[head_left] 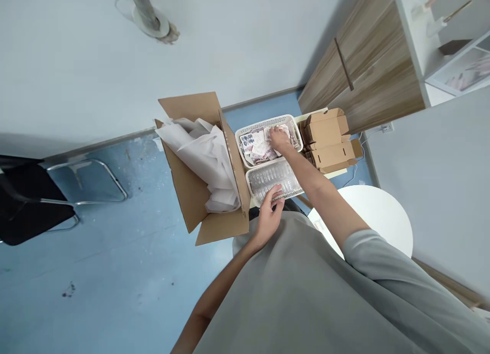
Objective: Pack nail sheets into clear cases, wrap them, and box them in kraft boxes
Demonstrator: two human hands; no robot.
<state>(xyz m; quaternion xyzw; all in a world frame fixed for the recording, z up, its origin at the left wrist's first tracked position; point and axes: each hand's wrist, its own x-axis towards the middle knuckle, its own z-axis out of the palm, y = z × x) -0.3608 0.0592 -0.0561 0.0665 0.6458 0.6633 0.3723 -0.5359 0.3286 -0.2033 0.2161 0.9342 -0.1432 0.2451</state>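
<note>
My right hand [279, 140] reaches into the far white basket [245, 157], its fingers bent down and drawn together on the printed cards [257, 145]. Whatever lies between those fingertips is hidden. Some cards carry dark blue shapes, others are pinkish. My left hand [270, 219] rests by the front rim of the near white basket [250, 183], fingers loosely curved and thumb apart, with nothing seen in it. Clear plastic packaging [270, 176] in rows fills that near basket.
Left of the baskets stands an open cardboard box [186, 201] with white wrapping sheets [214, 160]. Folded brown cartons [329, 137] lie at the right. A round white table [386, 211], a wooden cabinet [367, 73] and a black chair [32, 201] are around.
</note>
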